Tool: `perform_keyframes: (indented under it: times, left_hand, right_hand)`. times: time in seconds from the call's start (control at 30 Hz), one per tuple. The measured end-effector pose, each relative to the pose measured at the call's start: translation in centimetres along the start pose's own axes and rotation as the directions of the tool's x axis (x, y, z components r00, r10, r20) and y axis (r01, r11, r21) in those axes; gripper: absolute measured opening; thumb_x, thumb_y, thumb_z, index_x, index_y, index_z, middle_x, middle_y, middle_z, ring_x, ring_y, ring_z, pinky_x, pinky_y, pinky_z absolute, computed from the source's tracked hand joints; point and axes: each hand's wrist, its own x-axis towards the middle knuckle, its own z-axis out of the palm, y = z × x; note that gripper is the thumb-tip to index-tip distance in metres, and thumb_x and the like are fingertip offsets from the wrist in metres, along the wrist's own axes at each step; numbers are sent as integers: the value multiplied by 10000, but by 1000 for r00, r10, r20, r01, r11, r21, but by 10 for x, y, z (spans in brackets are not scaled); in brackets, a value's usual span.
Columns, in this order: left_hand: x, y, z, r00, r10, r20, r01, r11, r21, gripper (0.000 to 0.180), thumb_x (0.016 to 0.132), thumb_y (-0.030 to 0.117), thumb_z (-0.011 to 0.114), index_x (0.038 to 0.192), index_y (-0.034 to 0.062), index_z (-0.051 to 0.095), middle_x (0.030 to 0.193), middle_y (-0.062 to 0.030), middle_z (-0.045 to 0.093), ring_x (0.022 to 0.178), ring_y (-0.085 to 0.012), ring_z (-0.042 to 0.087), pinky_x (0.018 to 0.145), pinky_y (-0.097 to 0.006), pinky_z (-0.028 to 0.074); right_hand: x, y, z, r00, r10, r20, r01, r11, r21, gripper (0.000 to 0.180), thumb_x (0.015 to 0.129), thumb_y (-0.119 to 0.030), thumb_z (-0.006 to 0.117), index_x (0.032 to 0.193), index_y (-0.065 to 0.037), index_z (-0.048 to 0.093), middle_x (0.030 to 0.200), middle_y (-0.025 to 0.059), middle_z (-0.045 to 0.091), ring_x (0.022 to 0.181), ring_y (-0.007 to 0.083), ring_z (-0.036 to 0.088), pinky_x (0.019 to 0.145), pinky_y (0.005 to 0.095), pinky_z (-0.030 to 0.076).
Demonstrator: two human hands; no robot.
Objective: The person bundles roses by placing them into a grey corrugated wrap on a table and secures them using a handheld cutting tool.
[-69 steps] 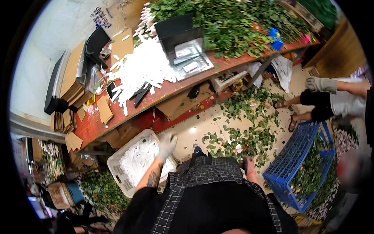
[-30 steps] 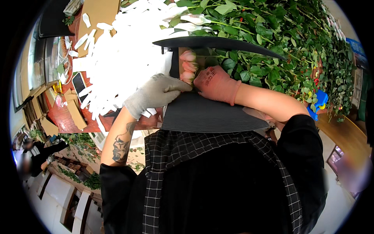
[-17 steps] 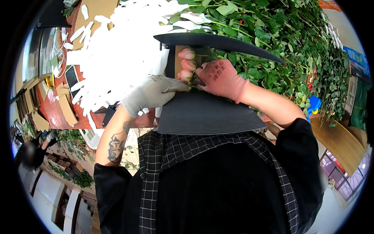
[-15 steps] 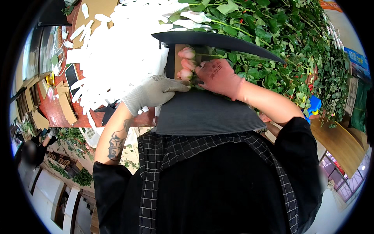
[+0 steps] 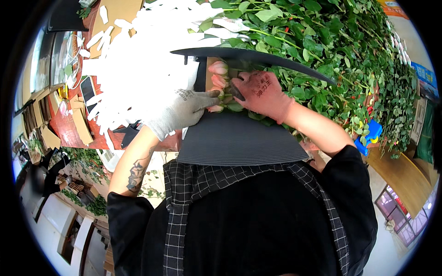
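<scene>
Several pink roses (image 5: 218, 68) lie in a column, heads to the left, on a brown cardboard strip (image 5: 210, 83). My left hand (image 5: 182, 108), in a whitish grey glove, reaches over them; its fingers are close together, the tips closed on a rose head low in the column. Right of the heads is my right hand (image 5: 263, 95) in a pink glove, its thumb and fingers closed at the rose stems, which it partly hides. A black ribbed sheet (image 5: 244, 140) lies in front of the roses; a curved black panel (image 5: 248, 54) stands behind them.
White foam sleeves (image 5: 142, 60) are heaped at left, overexposed. Leafy rose stems (image 5: 331, 50) cover the far right. A phone (image 5: 87, 92) and cardboard pieces (image 5: 80, 122) lie on the red table (image 5: 64, 131). A blue plastic thing (image 5: 369, 134) sits at right; another person (image 5: 41, 179) is far left.
My left fingers have moved up slightly onto the lower rose heads and closed together, covering part of them. My right hand remains at the stems. The whole view has shifted slightly.
</scene>
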Motion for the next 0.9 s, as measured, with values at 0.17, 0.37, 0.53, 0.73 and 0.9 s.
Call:
perform_keyframes:
  times: [0.17,0.37,0.53,0.73,0.9]
  left_hand:
    - [0,5,-1,999,-3,43,-1,996,88,401,841,106,455,1222,122,577,1328,-66,517,1090,-248,586,924,-357,464]
    - [4,12,-7,994,-48,102,32,988,151,400,838,128,471,1223,147,576,1316,-60,527,1005,-252,621,867,-359,492]
    - [8,16,-10,983,-36,-181,54,994,97,363,873,164,450,1218,145,560,1251,-86,568,946,-287,636,812,-403,501]
    - [5,15,1,993,-87,-83,99,982,159,359,873,183,478,1219,134,560,1269,-76,554,961,-322,622,826,-406,501]
    - [6,9,6,997,-50,-59,66,952,299,386,872,180,480,1252,142,536,1322,-76,509,950,-336,619,833,-405,499]
  right_hand:
    - [9,5,21,998,42,51,-30,972,-231,348,792,-320,609,1042,-87,547,916,71,569,847,231,598,657,372,450]
    - [17,2,24,993,-97,-70,77,966,-247,193,794,-175,520,944,-66,574,881,75,589,741,215,614,602,334,440]
    - [16,2,24,994,-103,-48,82,940,-331,328,791,-217,568,1093,-87,559,967,74,554,858,206,601,690,332,455]
    - [15,-2,-2,937,109,-333,-156,981,-116,283,794,-199,533,1043,-79,592,935,87,599,797,232,612,599,325,476]
    - [27,9,27,951,98,-292,-178,949,-262,385,790,-259,567,1142,-105,586,1078,102,585,882,265,613,722,372,478]
